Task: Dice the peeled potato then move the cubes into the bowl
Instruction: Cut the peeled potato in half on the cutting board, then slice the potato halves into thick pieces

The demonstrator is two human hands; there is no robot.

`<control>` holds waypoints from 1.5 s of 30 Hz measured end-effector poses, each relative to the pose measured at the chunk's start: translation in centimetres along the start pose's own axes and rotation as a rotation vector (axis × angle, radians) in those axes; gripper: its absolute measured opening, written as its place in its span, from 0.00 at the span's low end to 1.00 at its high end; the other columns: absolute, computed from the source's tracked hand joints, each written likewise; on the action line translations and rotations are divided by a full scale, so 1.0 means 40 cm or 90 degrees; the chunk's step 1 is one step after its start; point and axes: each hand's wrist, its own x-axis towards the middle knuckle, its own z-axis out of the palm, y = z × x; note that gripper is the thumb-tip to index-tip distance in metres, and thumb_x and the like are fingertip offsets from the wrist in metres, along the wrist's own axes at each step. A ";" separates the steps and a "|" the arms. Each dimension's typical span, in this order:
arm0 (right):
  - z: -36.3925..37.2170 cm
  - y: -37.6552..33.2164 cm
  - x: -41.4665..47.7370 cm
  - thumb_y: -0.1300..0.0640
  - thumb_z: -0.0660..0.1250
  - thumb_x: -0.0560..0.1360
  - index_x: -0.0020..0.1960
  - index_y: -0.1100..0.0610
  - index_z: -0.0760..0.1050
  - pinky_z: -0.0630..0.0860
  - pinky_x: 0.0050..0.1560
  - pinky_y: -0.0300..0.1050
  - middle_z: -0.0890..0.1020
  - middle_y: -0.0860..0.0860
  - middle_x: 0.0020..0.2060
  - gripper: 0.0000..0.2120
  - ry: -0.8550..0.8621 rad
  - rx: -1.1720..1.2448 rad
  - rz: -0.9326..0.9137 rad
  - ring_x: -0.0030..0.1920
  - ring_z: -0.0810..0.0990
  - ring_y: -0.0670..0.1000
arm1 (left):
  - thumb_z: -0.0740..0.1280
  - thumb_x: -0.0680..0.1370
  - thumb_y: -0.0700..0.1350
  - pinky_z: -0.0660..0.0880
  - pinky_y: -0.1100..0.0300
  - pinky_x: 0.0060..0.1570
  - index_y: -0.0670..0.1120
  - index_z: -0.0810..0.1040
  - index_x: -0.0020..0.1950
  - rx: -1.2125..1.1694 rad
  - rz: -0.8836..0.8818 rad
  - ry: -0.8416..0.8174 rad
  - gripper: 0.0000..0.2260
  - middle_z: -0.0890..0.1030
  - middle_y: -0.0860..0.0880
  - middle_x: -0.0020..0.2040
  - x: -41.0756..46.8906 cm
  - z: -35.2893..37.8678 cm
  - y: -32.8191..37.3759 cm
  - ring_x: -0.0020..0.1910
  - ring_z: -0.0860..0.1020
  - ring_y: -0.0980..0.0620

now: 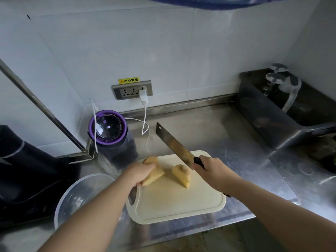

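A cream cutting board (181,202) lies on the steel counter. Two pieces of peeled potato are on it. My left hand (140,173) grips the left potato piece (154,174) at the board's far left corner. The other potato piece (182,174) lies free near the board's middle, cut face down to the right. My right hand (212,170) holds the black handle of a cleaver (172,142), its blade raised and pointing away to the back left, above the board's far edge. A clear bowl (72,195) stands left of the board, partly hidden by my left forearm.
A purple-rimmed appliance (109,128) stands behind the board's left corner, its white cable (145,120) running to a wall socket (132,90). A steel sink basin (283,115) with glasses sits at the back right. A black appliance (27,170) fills the left side.
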 end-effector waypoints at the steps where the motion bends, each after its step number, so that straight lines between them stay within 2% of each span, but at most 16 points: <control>1: -0.003 0.005 0.002 0.44 0.54 0.82 0.50 0.62 0.73 0.65 0.33 0.42 0.75 0.52 0.36 0.21 0.001 0.000 0.004 0.34 0.69 0.48 | 0.58 0.77 0.65 0.78 0.57 0.40 0.45 0.73 0.61 0.056 -0.014 -0.019 0.26 0.80 0.44 0.49 0.003 -0.007 0.009 0.42 0.81 0.48; 3: -0.007 0.016 0.003 0.41 0.54 0.82 0.49 0.63 0.73 0.65 0.34 0.43 0.76 0.54 0.37 0.24 0.003 0.001 0.017 0.34 0.69 0.49 | 0.58 0.76 0.66 0.77 0.60 0.37 0.45 0.75 0.59 0.177 -0.019 -0.015 0.27 0.80 0.45 0.48 0.009 -0.009 0.020 0.40 0.81 0.49; 6: -0.012 0.034 -0.001 0.43 0.54 0.82 0.48 0.63 0.71 0.65 0.33 0.44 0.74 0.52 0.35 0.23 0.003 0.009 0.041 0.33 0.69 0.49 | 0.56 0.76 0.69 0.77 0.57 0.49 0.44 0.75 0.64 0.350 0.019 0.066 0.33 0.79 0.45 0.55 0.008 0.002 0.033 0.51 0.80 0.46; 8: -0.016 0.047 -0.005 0.44 0.54 0.82 0.48 0.62 0.72 0.65 0.33 0.43 0.76 0.53 0.36 0.21 0.005 0.008 0.055 0.33 0.69 0.49 | 0.55 0.78 0.66 0.75 0.54 0.52 0.45 0.69 0.69 0.420 0.121 0.156 0.29 0.75 0.45 0.64 -0.013 0.001 0.049 0.58 0.77 0.45; 10: -0.020 0.059 -0.007 0.45 0.55 0.82 0.47 0.62 0.71 0.65 0.33 0.44 0.76 0.54 0.36 0.20 0.017 0.009 0.073 0.33 0.70 0.49 | 0.54 0.82 0.59 0.74 0.52 0.57 0.48 0.68 0.70 0.352 0.307 0.193 0.22 0.72 0.47 0.67 -0.044 0.006 0.082 0.61 0.75 0.46; 13: -0.028 0.075 -0.017 0.46 0.55 0.82 0.45 0.62 0.71 0.64 0.32 0.44 0.74 0.52 0.33 0.20 0.029 0.014 0.102 0.31 0.68 0.49 | 0.59 0.80 0.59 0.69 0.55 0.64 0.55 0.67 0.73 0.262 0.481 0.067 0.22 0.69 0.53 0.71 -0.089 0.043 0.137 0.67 0.71 0.50; 15: -0.039 0.084 -0.030 0.47 0.55 0.82 0.42 0.61 0.69 0.63 0.32 0.44 0.71 0.51 0.32 0.19 0.028 0.015 0.109 0.30 0.66 0.49 | 0.65 0.77 0.59 0.68 0.56 0.66 0.56 0.64 0.74 0.373 0.483 -0.012 0.27 0.68 0.53 0.72 -0.093 0.083 0.159 0.69 0.68 0.51; 17: -0.051 0.090 -0.046 0.49 0.54 0.83 0.38 0.58 0.64 0.60 0.31 0.41 0.68 0.50 0.29 0.19 0.026 0.013 0.107 0.29 0.63 0.48 | 0.66 0.77 0.54 0.70 0.55 0.63 0.55 0.66 0.73 0.442 0.468 -0.017 0.25 0.70 0.50 0.69 -0.083 0.103 0.169 0.67 0.71 0.49; 23: -0.055 0.119 -0.076 0.48 0.54 0.83 0.37 0.54 0.65 0.61 0.29 0.38 0.70 0.49 0.30 0.18 0.040 0.029 0.125 0.29 0.65 0.47 | 0.63 0.79 0.55 0.75 0.55 0.51 0.52 0.71 0.67 0.316 0.383 0.189 0.17 0.80 0.48 0.60 -0.061 0.142 0.163 0.57 0.78 0.45; 27: -0.043 0.127 -0.085 0.48 0.54 0.83 0.36 0.54 0.63 0.61 0.28 0.39 0.70 0.49 0.30 0.18 0.066 0.031 0.140 0.28 0.66 0.48 | 0.61 0.81 0.54 0.74 0.54 0.47 0.52 0.68 0.70 0.311 0.404 0.295 0.18 0.77 0.47 0.59 -0.078 0.163 0.164 0.55 0.78 0.44; 30: -0.016 0.136 -0.083 0.46 0.54 0.83 0.38 0.54 0.65 0.65 0.28 0.42 0.73 0.50 0.31 0.18 0.057 -0.013 0.159 0.29 0.69 0.48 | 0.64 0.79 0.54 0.76 0.53 0.48 0.50 0.67 0.68 0.371 0.416 0.232 0.19 0.74 0.48 0.61 -0.095 0.183 0.145 0.55 0.78 0.44; 32: 0.002 0.143 -0.084 0.47 0.53 0.83 0.37 0.53 0.63 0.63 0.28 0.42 0.72 0.50 0.31 0.18 0.046 -0.038 0.174 0.29 0.69 0.49 | 0.65 0.78 0.55 0.74 0.54 0.49 0.49 0.68 0.68 0.383 0.400 0.188 0.21 0.72 0.48 0.62 -0.103 0.201 0.127 0.57 0.77 0.45; 37: 0.040 0.144 -0.090 0.47 0.51 0.83 0.36 0.54 0.62 0.63 0.28 0.42 0.72 0.50 0.32 0.18 0.019 -0.083 0.202 0.30 0.70 0.50 | 0.69 0.76 0.55 0.70 0.53 0.64 0.49 0.58 0.76 0.189 0.350 0.120 0.34 0.66 0.46 0.72 -0.090 0.230 0.097 0.68 0.70 0.46; 39: 0.052 0.140 -0.085 0.47 0.51 0.83 0.36 0.54 0.63 0.63 0.27 0.41 0.72 0.50 0.32 0.19 -0.005 -0.110 0.217 0.29 0.70 0.49 | 0.70 0.76 0.53 0.69 0.53 0.65 0.50 0.55 0.78 0.147 0.323 0.102 0.36 0.65 0.46 0.74 -0.081 0.231 0.102 0.69 0.69 0.46; 42: 0.075 0.146 -0.068 0.50 0.51 0.84 0.49 0.56 0.71 0.69 0.31 0.40 0.75 0.50 0.37 0.14 -0.018 -0.111 0.204 0.34 0.74 0.49 | 0.72 0.74 0.52 0.70 0.54 0.61 0.50 0.55 0.77 0.108 0.285 0.128 0.37 0.66 0.44 0.70 -0.082 0.235 0.119 0.66 0.71 0.44; 45: 0.096 0.150 -0.060 0.55 0.52 0.82 0.61 0.58 0.66 0.68 0.29 0.41 0.75 0.50 0.38 0.11 -0.018 -0.090 0.165 0.34 0.75 0.50 | 0.73 0.72 0.54 0.68 0.58 0.60 0.49 0.56 0.77 0.051 0.242 0.126 0.39 0.65 0.43 0.69 -0.088 0.255 0.123 0.65 0.71 0.45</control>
